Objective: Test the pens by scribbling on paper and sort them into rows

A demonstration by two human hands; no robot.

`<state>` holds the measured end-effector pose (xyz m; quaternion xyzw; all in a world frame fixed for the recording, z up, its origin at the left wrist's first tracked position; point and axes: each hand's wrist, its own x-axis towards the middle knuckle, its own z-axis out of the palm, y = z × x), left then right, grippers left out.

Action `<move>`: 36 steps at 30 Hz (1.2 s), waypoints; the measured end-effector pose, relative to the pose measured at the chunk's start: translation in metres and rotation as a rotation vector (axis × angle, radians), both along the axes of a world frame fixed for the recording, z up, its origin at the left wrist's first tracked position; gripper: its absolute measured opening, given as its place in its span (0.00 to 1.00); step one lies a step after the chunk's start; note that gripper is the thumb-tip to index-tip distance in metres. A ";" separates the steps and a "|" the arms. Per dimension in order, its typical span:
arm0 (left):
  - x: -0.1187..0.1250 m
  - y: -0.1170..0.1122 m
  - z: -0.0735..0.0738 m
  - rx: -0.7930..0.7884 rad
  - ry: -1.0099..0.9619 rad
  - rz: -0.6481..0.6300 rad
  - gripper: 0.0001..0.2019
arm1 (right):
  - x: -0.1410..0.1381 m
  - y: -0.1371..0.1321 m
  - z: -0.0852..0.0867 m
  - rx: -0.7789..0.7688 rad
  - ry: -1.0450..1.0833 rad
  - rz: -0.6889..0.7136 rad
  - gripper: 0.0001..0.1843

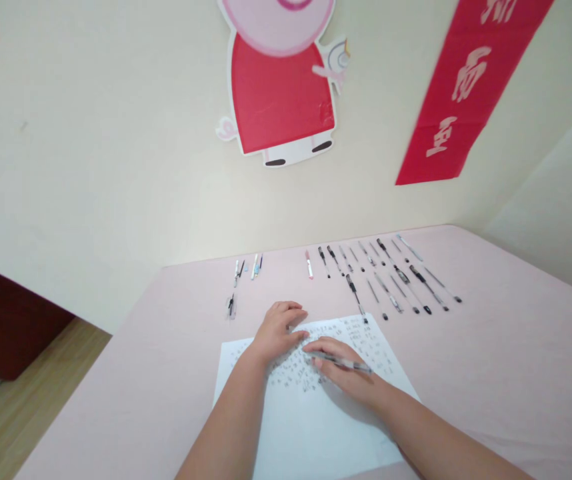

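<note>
A white sheet of paper [316,427] covered in small handwriting lies on the pink table [491,373] in front of me. My left hand [279,331] rests on the upper part of the sheet, fingers curled and pressing it down. My right hand [349,377] lies on the paper just right of it, closed round a pen [343,362] whose tip points left at the writing. The two hands nearly touch.
Several pens [396,273] lie in a row along the table's far edge, with a few more [246,270] to the left and one black one [231,306] apart. A cartoon cut-out [281,87] and a red banner [461,93] hang on the wall. Wooden floor [11,413] shows at left.
</note>
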<state>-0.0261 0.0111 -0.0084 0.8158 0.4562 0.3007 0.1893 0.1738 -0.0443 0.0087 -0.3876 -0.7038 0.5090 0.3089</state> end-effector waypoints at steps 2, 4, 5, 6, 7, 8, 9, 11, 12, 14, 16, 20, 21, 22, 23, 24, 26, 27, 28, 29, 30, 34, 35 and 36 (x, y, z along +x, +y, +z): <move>0.000 0.001 -0.002 -0.005 -0.033 0.018 0.15 | 0.001 -0.001 0.004 -0.010 0.039 0.022 0.15; -0.002 0.002 -0.005 -0.007 -0.075 0.060 0.13 | 0.002 -0.002 0.003 -0.026 0.084 0.026 0.16; -0.003 0.003 -0.007 -0.006 -0.094 0.088 0.12 | 0.002 -0.002 0.002 -0.036 0.103 0.016 0.17; -0.004 0.004 -0.008 -0.003 -0.110 0.120 0.11 | 0.002 -0.002 0.000 -0.041 0.114 -0.002 0.16; -0.005 0.006 -0.010 0.001 -0.124 0.152 0.10 | 0.002 -0.002 -0.002 -0.036 0.118 -0.029 0.15; -0.006 0.007 -0.011 0.005 -0.135 0.185 0.09 | 0.002 -0.001 -0.004 -0.020 0.116 -0.057 0.13; -0.006 0.008 -0.012 0.008 -0.143 0.218 0.09 | 0.002 -0.001 -0.005 0.007 0.110 -0.082 0.10; -0.008 0.009 -0.013 0.007 -0.152 0.273 0.08 | 0.003 0.000 -0.006 0.064 0.106 -0.119 0.08; -0.008 0.009 -0.012 0.004 -0.155 0.296 0.08 | 0.004 0.000 -0.006 0.082 0.107 -0.130 0.09; -0.008 0.009 -0.010 0.000 -0.156 0.321 0.09 | 0.004 0.001 -0.005 0.098 0.105 -0.135 0.09; -0.007 0.007 -0.008 -0.002 -0.153 0.321 0.09 | 0.003 0.000 -0.006 0.111 0.096 -0.129 0.08; -0.006 0.005 -0.005 -0.009 -0.146 0.322 0.09 | -0.001 -0.001 -0.011 0.080 0.066 -0.072 0.35; -0.006 0.005 -0.005 -0.012 -0.146 0.325 0.09 | -0.002 -0.002 -0.013 0.061 0.057 -0.052 0.41; -0.006 0.005 -0.005 -0.015 -0.146 0.326 0.09 | -0.002 -0.002 -0.014 0.044 0.052 -0.034 0.45; -0.006 0.005 -0.005 -0.016 -0.145 0.329 0.09 | -0.002 -0.002 -0.016 0.033 0.050 -0.018 0.48; -0.006 0.005 -0.006 -0.018 -0.146 0.331 0.09 | -0.003 -0.002 -0.017 0.030 0.050 -0.005 0.49; -0.007 0.006 -0.006 -0.020 -0.151 0.340 0.09 | -0.003 -0.002 -0.020 0.034 0.052 -0.009 0.49; -0.007 0.006 -0.007 -0.022 -0.155 0.343 0.09 | -0.004 -0.002 -0.021 0.035 0.053 -0.024 0.48; -0.007 0.007 -0.007 -0.025 -0.161 0.342 0.09 | -0.005 -0.001 -0.021 0.037 0.054 -0.048 0.47; -0.007 0.007 -0.007 -0.027 -0.167 0.340 0.09 | -0.006 -0.001 -0.022 0.037 0.050 -0.077 0.46; -0.008 0.007 -0.007 -0.029 -0.172 0.338 0.09 | -0.008 -0.001 -0.021 0.038 0.039 -0.106 0.45; -0.008 0.008 -0.006 -0.034 -0.177 0.333 0.09 | -0.017 0.006 -0.014 0.081 -0.060 -0.204 0.37; -0.009 0.008 -0.006 -0.037 -0.177 0.330 0.09 | -0.020 0.011 -0.011 0.109 -0.089 -0.222 0.35; -0.009 0.008 -0.005 -0.041 -0.177 0.326 0.09 | -0.024 0.017 -0.009 0.146 -0.113 -0.230 0.33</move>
